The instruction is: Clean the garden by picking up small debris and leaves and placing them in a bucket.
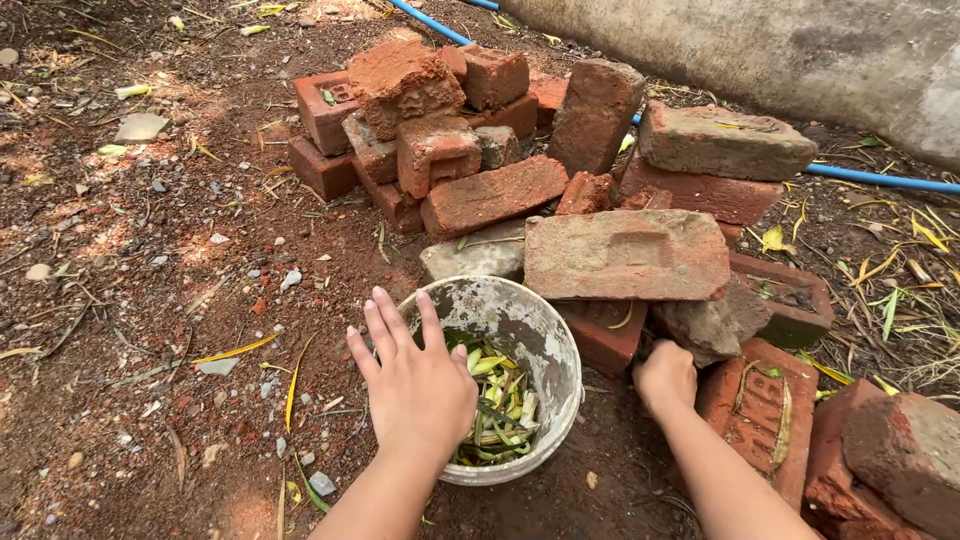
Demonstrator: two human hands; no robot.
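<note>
A dirty white bucket (545,345) stands on the soil in front of a heap of red bricks (480,195); several green and yellow leaves (497,405) lie inside it. My left hand (415,380) hovers flat over the bucket's near-left rim, fingers spread, holding nothing. To the bucket's right, my right hand (664,377) is curled into a fist down on the ground, tucked between the bucket and a red brick (760,415). Whether that fist holds anything is hidden.
A large flat brick (627,253) lies just behind the bucket, beside a grey stone (475,257). A blue hose (880,179) runs along a concrete wall (780,45) at the back. Pebbles and dry leaves litter the reddish soil (150,300) on the left.
</note>
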